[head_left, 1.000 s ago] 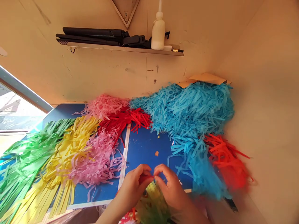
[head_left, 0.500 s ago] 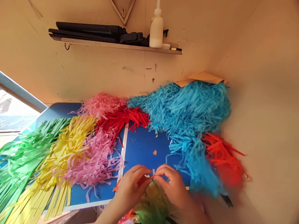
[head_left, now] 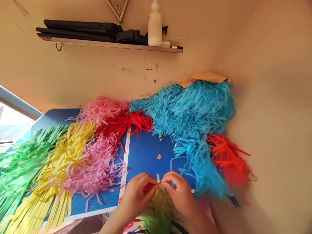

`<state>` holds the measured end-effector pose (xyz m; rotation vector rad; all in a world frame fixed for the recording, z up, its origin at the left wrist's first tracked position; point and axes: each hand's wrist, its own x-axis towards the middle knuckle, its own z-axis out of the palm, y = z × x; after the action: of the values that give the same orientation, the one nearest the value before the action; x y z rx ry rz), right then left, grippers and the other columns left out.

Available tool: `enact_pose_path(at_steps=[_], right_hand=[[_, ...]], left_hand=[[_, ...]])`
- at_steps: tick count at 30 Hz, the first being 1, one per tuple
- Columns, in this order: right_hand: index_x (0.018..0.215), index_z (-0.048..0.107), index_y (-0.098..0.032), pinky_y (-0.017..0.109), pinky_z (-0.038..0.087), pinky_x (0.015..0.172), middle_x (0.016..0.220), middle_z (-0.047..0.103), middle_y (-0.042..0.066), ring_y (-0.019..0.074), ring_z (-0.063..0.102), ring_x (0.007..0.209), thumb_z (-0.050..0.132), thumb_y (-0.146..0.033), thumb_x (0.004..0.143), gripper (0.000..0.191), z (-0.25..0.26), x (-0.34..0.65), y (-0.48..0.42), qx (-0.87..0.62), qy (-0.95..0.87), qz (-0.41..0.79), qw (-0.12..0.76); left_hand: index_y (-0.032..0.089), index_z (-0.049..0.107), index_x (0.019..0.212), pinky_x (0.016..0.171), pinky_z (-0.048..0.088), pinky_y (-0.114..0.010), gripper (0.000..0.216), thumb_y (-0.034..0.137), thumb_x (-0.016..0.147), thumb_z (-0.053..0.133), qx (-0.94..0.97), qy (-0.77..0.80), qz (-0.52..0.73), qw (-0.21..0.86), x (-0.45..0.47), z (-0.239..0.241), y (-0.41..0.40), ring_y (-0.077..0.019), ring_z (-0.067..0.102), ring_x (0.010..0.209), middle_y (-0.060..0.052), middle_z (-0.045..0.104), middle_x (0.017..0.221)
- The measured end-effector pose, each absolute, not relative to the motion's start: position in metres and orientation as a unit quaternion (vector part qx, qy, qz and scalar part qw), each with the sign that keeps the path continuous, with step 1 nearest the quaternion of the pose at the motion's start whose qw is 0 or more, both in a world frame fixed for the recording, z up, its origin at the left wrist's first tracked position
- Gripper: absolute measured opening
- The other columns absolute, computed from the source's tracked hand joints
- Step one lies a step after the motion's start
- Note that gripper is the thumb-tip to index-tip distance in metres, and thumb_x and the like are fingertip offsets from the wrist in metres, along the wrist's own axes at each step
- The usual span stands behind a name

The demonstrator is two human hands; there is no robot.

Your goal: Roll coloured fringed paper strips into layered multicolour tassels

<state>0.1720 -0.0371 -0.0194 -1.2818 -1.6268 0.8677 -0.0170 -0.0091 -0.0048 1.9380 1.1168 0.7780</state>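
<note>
The blue desk [head_left: 148, 154] spreads ahead of the hands, bare at twelve o'clock between fringe heaps; its white near edge [head_left: 89, 214] shows at eight o'clock. The blue heap [head_left: 192, 110] closes off one o'clock up to the wall [head_left: 102, 70], with orange-red fringe [head_left: 227, 156] at two. Green fringe [head_left: 24, 159] lies at nine; yellow fringe [head_left: 62, 156] and lilac fringe [head_left: 95, 167] lie between nine and ten. Pink fringe [head_left: 103, 109] and red fringe [head_left: 122, 123] sit at eleven.

The left hand [head_left: 141, 191] and right hand [head_left: 179, 193] are near each other, fingers curled, thumbs and forefingers pinched narrowly on a red strip [head_left: 159, 183]. A yellow-green tuft [head_left: 158, 209] lies just below the pinch at six o'clock, blurred. The thin red strip spans the small gap between the fingertips.
</note>
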Motion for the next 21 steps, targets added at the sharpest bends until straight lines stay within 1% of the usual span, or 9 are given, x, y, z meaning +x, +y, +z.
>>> enact_pose_path(at_steps=[4, 8, 11, 13, 14, 16, 18, 19, 21], right_hand=[[0.086, 0.069, -0.023, 0.028, 0.052, 0.074, 0.085, 0.069, 0.003, 0.0175, 0.065, 0.08, 0.059, -0.021, 0.091, 0.012, -0.014, 0.175, -0.038, -0.52, -0.655, 0.34, 0.43], [0.084, 0.069, -0.024, 0.029, 0.054, 0.073, 0.083, 0.071, 0.004, 0.0181, 0.066, 0.078, 0.058, -0.022, 0.091, 0.013, -0.011, 0.176, -0.039, -0.525, -0.657, 0.305, 0.448], [0.084, 0.069, -0.024, 0.029, 0.054, 0.072, 0.082, 0.071, 0.004, 0.0181, 0.067, 0.077, 0.059, -0.02, 0.091, 0.013, -0.015, 0.174, -0.043, -0.526, -0.656, 0.285, 0.46], [0.084, 0.069, -0.024, 0.028, 0.054, 0.073, 0.082, 0.071, 0.003, 0.0179, 0.066, 0.077, 0.059, -0.019, 0.09, 0.013, -0.02, 0.172, -0.046, -0.53, -0.653, 0.272, 0.467], [0.084, 0.068, -0.024, 0.028, 0.054, 0.073, 0.082, 0.071, 0.003, 0.0177, 0.066, 0.078, 0.058, -0.018, 0.09, 0.013, -0.022, 0.171, -0.048, -0.534, -0.651, 0.266, 0.469], [0.084, 0.068, -0.024, 0.028, 0.053, 0.075, 0.084, 0.071, 0.003, 0.0176, 0.066, 0.079, 0.059, -0.017, 0.09, 0.013, -0.025, 0.171, -0.051, -0.545, -0.647, 0.254, 0.468], [0.084, 0.069, -0.024, 0.029, 0.052, 0.077, 0.084, 0.071, 0.003, 0.0176, 0.067, 0.081, 0.06, -0.017, 0.089, 0.012, -0.025, 0.176, -0.053, -0.552, -0.643, 0.253, 0.466], [0.085, 0.069, -0.023, 0.029, 0.052, 0.078, 0.085, 0.071, 0.003, 0.0176, 0.066, 0.083, 0.061, -0.018, 0.089, 0.011, -0.026, 0.181, -0.055, -0.556, -0.636, 0.26, 0.468], [0.088, 0.07, -0.023, 0.029, 0.052, 0.078, 0.088, 0.071, 0.003, 0.0175, 0.066, 0.084, 0.061, -0.02, 0.089, 0.009, -0.03, 0.199, -0.063, -0.576, -0.599, 0.28, 0.481]], left_hand=[[0.023, 0.071, 0.082, 0.069, 0.054, -0.026, 0.013, 0.024, 0.089, 0.06, 0.762, 0.408, 0.358, 0.353, -0.012, -0.005, -0.009, -0.0167, 0.068, 0.076, -0.005, 0.073, 0.081], [0.024, 0.073, 0.084, 0.073, 0.056, -0.03, 0.013, 0.024, 0.089, 0.061, 0.769, 0.393, 0.4, 0.306, -0.006, -0.012, -0.011, -0.0188, 0.07, 0.078, -0.006, 0.075, 0.082], [0.025, 0.071, 0.084, 0.088, 0.055, -0.036, 0.009, 0.021, 0.086, 0.064, 0.773, 0.396, 0.407, 0.282, -0.002, -0.019, -0.014, -0.0186, 0.07, 0.08, -0.003, 0.076, 0.082], [0.025, 0.068, 0.082, 0.096, 0.052, -0.038, 0.008, 0.019, 0.086, 0.063, 0.767, 0.402, 0.405, 0.293, 0.003, -0.024, -0.016, -0.0173, 0.07, 0.079, -0.001, 0.075, 0.08], [0.025, 0.066, 0.081, 0.094, 0.052, -0.037, 0.009, 0.019, 0.086, 0.062, 0.763, 0.409, 0.396, 0.306, 0.006, -0.025, -0.017, -0.017, 0.07, 0.078, 0.0, 0.074, 0.079], [0.025, 0.064, 0.079, 0.082, 0.055, -0.033, 0.011, 0.019, 0.086, 0.059, 0.756, 0.432, 0.366, 0.328, 0.012, -0.028, -0.019, -0.0177, 0.07, 0.075, 0.0, 0.073, 0.078], [0.026, 0.066, 0.077, 0.07, 0.054, -0.03, 0.011, 0.021, 0.084, 0.059, 0.752, 0.453, 0.336, 0.342, 0.018, -0.029, -0.021, -0.0197, 0.069, 0.072, -0.002, 0.073, 0.077], [0.026, 0.067, 0.077, 0.068, 0.053, -0.029, 0.009, 0.022, 0.082, 0.06, 0.747, 0.459, 0.329, 0.35, 0.021, -0.029, -0.021, -0.0207, 0.07, 0.071, -0.003, 0.074, 0.077], [0.026, 0.07, 0.079, 0.071, 0.053, -0.03, 0.007, 0.027, 0.08, 0.064, 0.729, 0.46, 0.328, 0.387, 0.024, -0.028, -0.021, -0.0218, 0.07, 0.072, -0.004, 0.075, 0.077]])
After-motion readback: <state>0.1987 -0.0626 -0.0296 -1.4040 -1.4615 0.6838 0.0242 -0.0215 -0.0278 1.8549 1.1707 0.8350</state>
